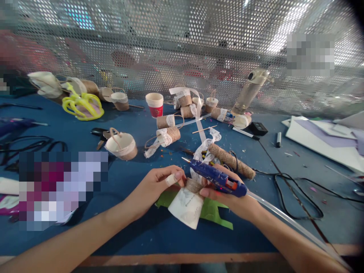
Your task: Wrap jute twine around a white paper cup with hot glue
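A white paper cup [186, 206] lies tilted in front of me, its narrow end wrapped with twine [194, 185]. My left hand [163, 180] is closed in a pinch at the twine's left edge, a pale strip wrapped round one finger. From the right, my right hand [224, 199] holds a blue hot glue gun [213, 174], nozzle pointing left, while its thumb touches the cup beside the twine. A clear glue stick [281, 212] runs out of the gun's back. White lace [197, 174] hangs behind the cup, partly hidden. Underneath lies green paper [214, 214].
A twine roll [231, 161] lies beyond my right hand. Several twine-wrapped cups, a small basket [122, 148] and a red-and-white paper cup [155, 105] stand farther back. A black cable [280, 197] loops at right, near paper sheets [321, 140]. A perforated metal screen [170, 49] bounds the back.
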A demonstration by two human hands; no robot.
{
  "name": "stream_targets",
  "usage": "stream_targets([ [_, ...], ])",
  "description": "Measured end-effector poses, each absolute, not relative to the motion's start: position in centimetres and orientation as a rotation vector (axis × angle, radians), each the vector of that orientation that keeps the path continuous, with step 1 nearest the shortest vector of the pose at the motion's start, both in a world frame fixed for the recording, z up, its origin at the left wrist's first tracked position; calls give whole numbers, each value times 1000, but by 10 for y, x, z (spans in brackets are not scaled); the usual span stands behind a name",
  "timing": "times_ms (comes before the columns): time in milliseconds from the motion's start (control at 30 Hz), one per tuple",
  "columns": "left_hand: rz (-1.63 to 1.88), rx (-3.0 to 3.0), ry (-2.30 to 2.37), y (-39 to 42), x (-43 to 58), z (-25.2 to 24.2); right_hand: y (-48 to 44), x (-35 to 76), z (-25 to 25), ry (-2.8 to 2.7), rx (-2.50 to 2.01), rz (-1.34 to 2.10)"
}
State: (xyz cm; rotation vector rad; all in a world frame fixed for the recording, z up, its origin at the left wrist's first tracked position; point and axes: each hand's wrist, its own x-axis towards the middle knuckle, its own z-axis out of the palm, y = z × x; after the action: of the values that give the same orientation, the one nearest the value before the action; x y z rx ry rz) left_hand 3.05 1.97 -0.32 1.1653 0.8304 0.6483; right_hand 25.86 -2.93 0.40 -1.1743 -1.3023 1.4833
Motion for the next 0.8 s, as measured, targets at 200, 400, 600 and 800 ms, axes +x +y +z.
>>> stream_targets([
  [200,689,1131,803,19,32,-4,-30,259,4,-1323,-1212,1404],
  [400,644,1241,826,19,29,-1,-30,258,1,-1328,-1187,1380],
  [600,614,1207,834,18,30,-2,-31,257,2,-1299,-1165,1444],
  [800,649,1145,798,17,32,-3,-31,256,-2,-1325,-1181,1345],
])
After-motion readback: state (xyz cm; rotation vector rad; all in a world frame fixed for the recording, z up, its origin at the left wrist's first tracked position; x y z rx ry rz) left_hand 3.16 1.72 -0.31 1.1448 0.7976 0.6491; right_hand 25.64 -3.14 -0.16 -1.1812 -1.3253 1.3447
